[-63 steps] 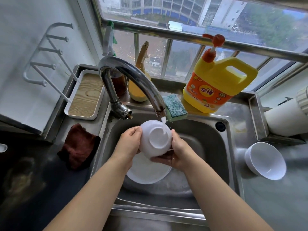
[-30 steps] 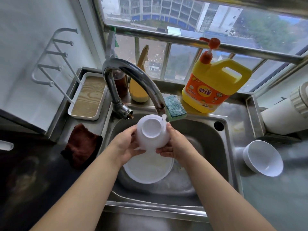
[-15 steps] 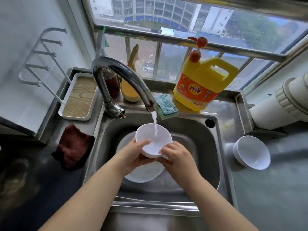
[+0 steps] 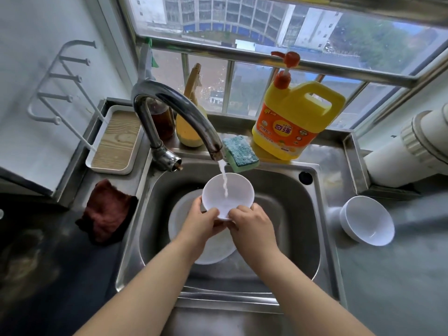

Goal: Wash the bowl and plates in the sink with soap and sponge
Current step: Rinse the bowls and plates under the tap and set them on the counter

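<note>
While water ran in a thin stream from the curved chrome faucet, both hands held a small white bowl over the steel sink, its mouth turned up and tilted toward the person so that the stream fell inside it. The left hand gripped the near left part of the rim, thumb curled over the edge; the right hand gripped the near right part, fingers bent around the rim. The two hands nearly met at the bowl's near edge. Under them a white plate lay flat in the basin, partly hidden by the wrists and forearms.

On the ledge behind the sink a sponge with a blue-green scouring face and a yellow-green base leaned at the basin's edge, just beside the faucet's spout. To its right stood a yellow detergent jug with an orange label and a red pump. Behind the faucet were an amber bottle and a yellowish spray bottle.

To the right of the sink, on the grey desk, a second white bowl rested tilted on its side, mouth toward the person. A white pipe ran in from the right wall. To the left of the sink a dark red cloth lay crumpled, and behind it sat a white tray with a wooden insert, with a white wire rack fixed to the wall above.
</note>
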